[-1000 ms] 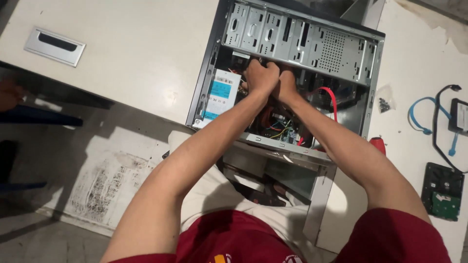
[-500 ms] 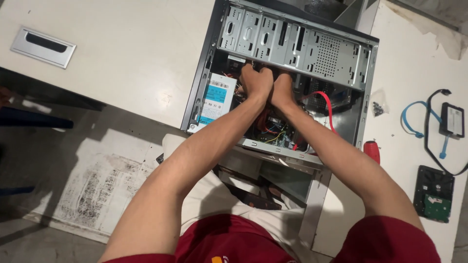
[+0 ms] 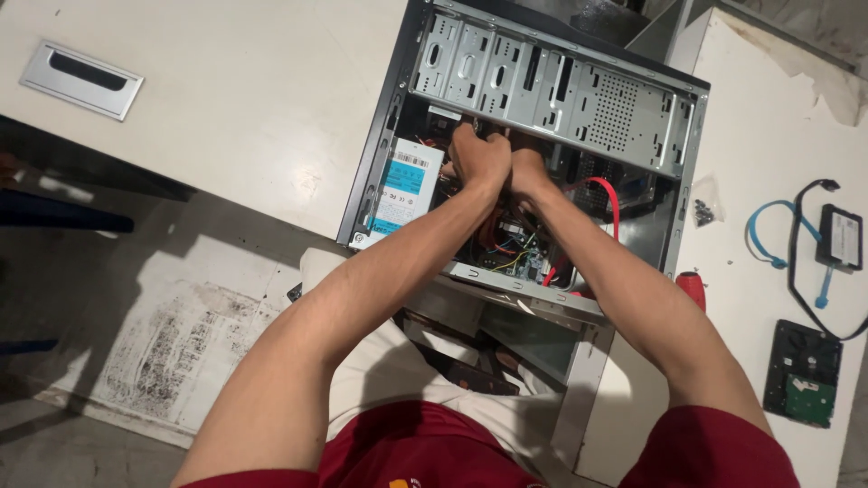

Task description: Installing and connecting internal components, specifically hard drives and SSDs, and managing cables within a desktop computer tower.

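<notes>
Both forearms reach into the open computer case (image 3: pixel 579 117) lying on the white tabletop (image 3: pixel 244 108). The left hand (image 3: pixel 481 155) and right hand (image 3: pixel 527 170) press together deep inside beside the power supply (image 3: pixel 404 186), for leverage; fingers curled, their grip hidden.

One computer case (image 3: pixel 542 99), two hard drives (image 3: pixel 801 372), one screwdriver (image 3: pixel 693 289).

We note the case (image 3: pixel 551 95): bare stamped metal, dull grey, perforated. Bench (image 3: pixel 244 117): smooth matt off-white laminate. Red cable (image 3: pixel 608 194) inside: glossy plastic. Blue cable (image 3: pixel 764 239): same sheen. Floor (image 3: pixel 136 361): rough, scuffed concrete. Shorts (image 3: pixel 407 452): red cloth.
</notes>
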